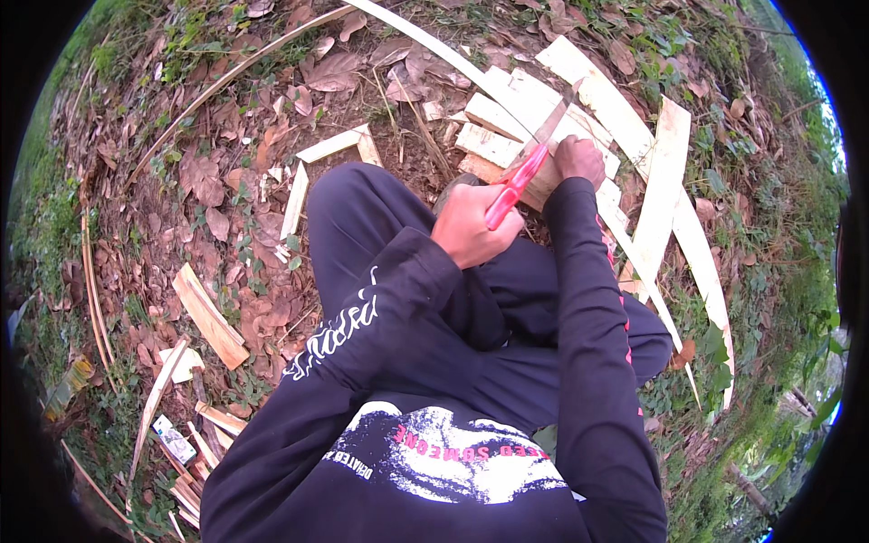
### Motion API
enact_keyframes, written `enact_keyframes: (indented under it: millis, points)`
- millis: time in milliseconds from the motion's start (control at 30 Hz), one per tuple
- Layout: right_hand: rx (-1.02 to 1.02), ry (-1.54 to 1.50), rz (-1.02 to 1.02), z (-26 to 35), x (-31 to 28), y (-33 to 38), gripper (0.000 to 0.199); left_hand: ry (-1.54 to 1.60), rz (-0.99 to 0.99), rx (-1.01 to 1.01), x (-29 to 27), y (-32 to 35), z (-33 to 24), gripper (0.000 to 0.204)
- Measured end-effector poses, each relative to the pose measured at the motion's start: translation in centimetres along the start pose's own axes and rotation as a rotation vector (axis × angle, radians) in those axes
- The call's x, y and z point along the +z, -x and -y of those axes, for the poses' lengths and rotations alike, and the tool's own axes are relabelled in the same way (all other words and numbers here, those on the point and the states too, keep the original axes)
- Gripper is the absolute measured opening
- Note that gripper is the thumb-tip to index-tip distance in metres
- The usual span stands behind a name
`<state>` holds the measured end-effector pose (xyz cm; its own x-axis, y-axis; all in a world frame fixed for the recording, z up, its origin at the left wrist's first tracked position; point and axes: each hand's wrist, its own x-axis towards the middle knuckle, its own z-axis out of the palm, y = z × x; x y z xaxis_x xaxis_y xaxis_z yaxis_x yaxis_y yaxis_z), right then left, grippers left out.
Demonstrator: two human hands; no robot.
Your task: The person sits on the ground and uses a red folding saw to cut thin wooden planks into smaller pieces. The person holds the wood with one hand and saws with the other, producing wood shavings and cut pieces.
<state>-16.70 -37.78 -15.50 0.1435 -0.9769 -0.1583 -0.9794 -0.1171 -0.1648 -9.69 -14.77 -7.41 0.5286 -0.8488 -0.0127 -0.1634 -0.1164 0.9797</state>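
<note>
**Mid-cut on the bamboo, plenty still to split**

Left hand [469, 224] clamped tight round the red handle of a knife [529, 161], blade angled up and away, tip riding over the pale wood. Right hand [579, 159] closed down on the end of a bamboo piece [493, 145], pinning it just beyond the knees. Hands close together, knife handle lying between them, blade resting on the wood beside the right hand's knuckles. Cannot tell how deep the edge has bitten.

Judging by what lies about: a good share already done. Flat split slats [665, 181] fanned out past the right hand, long thin strips [226, 80] curving off across the leaf litter [217, 181], short offcuts [210, 317] scattered by the left knee, a small heap of trimmings [186, 493] at lower left. Left to do, by the look of it: the stacked thicker pieces under the hands, not yet thinned down. Somewhere in the middle, then, not near the end.
</note>
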Motion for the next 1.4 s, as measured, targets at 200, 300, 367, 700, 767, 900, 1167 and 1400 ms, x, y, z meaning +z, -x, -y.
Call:
enact_keyframes:
  millis: [200,300,367,700,767,900,1167,1400]
  points:
    - [-0.021,-0.001,-0.006,-0.2,-0.6,-0.1,0.048,0.098,0.075,-0.125,-5.6,4.6,-3.6,0.011]
    - [-0.019,0.004,0.013,-0.2,-0.4,0.1,0.048,0.053,0.019,-0.016,-1.4,0.1,-0.6,0.017]
    - [0.001,-0.013,-0.029,0.0,0.0,-0.4,0.048,-0.001,-0.012,0.028,0.0,-1.3,0.2,0.018]
    - [-0.014,-0.023,-0.040,-0.2,0.0,-0.4,0.048,0.057,0.006,-0.037,-1.3,2.3,-1.8,0.015]
    - [0.003,-0.048,-0.032,-0.2,-0.2,-0.2,0.047,0.003,-0.012,0.014,-0.3,0.8,-1.1,0.016]
    - [0.050,-0.072,-0.013,0.1,-0.4,-0.2,0.045,0.070,0.015,-0.103,-3.3,3.2,-3.0,0.014]
    - [0.003,-0.052,0.034,-0.7,-0.9,-1.7,0.045,-0.036,0.125,-0.074,-2.5,1.9,-5.1,0.015]
    - [0.041,-0.080,0.065,0.6,-0.4,-1.3,0.045,0.138,0.044,-0.198,-6.2,5.5,-2.9,0.012]
